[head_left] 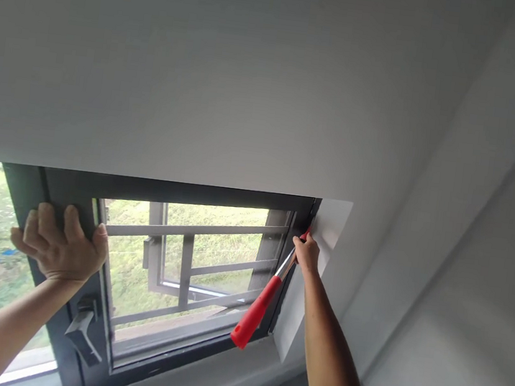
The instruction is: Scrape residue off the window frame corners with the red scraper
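My left hand (60, 247) lies against the dark window frame (70, 186) with its fingers spread, holding nothing. Just below it is the silver window handle (85, 334). At the frame's upper right corner, my right hand (306, 253) is closed around the upper end of a long tool with a red handle (258, 312) and a metal shaft (285, 263). The tool hangs at a slant, its handle end pointing down and left. A small red part shows above my fingers at the frame's right edge; the tool's working end is mostly hidden.
Metal bars (185, 272) cross the window opening, and an outward-opened sash (156, 256) stands behind them. A white sill (218, 363) runs below. White wall (206, 74) rises above, and the window recess side (328, 227) borders my right hand.
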The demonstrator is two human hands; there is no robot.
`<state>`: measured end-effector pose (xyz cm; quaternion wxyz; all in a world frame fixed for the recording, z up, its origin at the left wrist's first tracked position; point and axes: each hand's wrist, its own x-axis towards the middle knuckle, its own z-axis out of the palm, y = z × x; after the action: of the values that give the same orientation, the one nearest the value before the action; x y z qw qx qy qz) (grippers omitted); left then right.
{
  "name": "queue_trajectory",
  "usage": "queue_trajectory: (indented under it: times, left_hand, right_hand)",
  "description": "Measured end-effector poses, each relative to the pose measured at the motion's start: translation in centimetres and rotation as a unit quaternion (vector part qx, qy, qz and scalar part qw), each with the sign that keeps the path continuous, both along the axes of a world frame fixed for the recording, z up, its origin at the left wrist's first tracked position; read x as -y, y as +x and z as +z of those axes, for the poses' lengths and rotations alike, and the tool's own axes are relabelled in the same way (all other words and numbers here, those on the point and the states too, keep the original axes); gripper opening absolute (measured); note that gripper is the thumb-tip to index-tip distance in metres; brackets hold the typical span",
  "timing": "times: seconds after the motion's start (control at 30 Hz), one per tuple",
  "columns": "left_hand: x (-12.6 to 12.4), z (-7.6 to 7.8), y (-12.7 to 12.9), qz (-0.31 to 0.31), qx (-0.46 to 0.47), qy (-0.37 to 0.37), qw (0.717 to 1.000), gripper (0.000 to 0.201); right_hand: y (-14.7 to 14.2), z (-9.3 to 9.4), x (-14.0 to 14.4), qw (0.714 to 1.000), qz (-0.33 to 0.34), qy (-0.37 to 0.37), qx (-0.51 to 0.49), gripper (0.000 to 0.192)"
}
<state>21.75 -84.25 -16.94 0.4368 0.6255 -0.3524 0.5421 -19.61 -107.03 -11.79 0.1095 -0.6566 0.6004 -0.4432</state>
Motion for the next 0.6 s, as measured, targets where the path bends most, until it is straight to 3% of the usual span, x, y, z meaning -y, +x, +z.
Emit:
queue_trajectory:
  times: [0.33,0.6]
  left_hand:
    - [0.1,0.0,0.0,0.006,0.005,0.001,1.0,0.076]
    - [0.2,-0.2,0.5,0.049,0.03,0.003,0.998,0.074]
  right_hand:
    - [-1.3,0.9,0.1,1.0,0.027,-0.001,0.005,0.022]
    - [-1.1,1.8,0.0,0.998,0.046,0.012,0.05,0.021]
